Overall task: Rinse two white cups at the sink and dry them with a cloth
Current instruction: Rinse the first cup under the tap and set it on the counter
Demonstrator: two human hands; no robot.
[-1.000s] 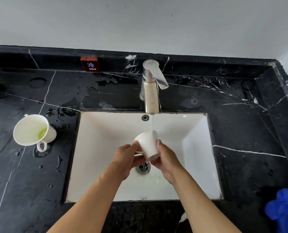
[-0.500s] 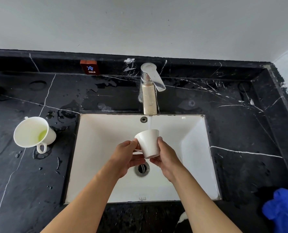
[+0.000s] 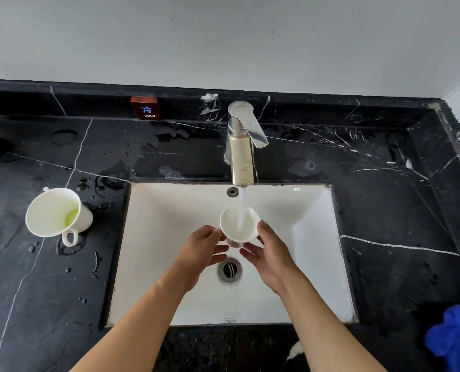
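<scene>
- The person holds a small white cup [image 3: 239, 224] over the middle of the white sink [image 3: 169, 237], right under the tap [image 3: 241, 157].
- Water [image 3: 241, 208] runs from the tap straight into the cup's open mouth, which tips toward the camera.
- The left hand [image 3: 202, 251] touches the cup's left side with its fingertips. Its fingers are partly curled and spread a little.
- The right hand [image 3: 270, 256] holds the cup's right side, with the thumb up by the rim and the fingers bent under the bottom.
- A second white cup [image 3: 58, 212] lies tipped on the wet black tabletop [image 3: 48, 291], to the left of the sink. It has a bit of yellow-green liquid inside, and its handle points toward the near side.
- A blue cloth [image 3: 454, 336] sits on the tabletop at the near right, well apart from both cups.
- The cup looks hard and smooth, so I think it will be slippery when wet. It could chip or break if it drops into the hard sink.
- It looks light. A good way to hold it is with fingers around the sides or by the handle, not by the wet rim alone.
</scene>
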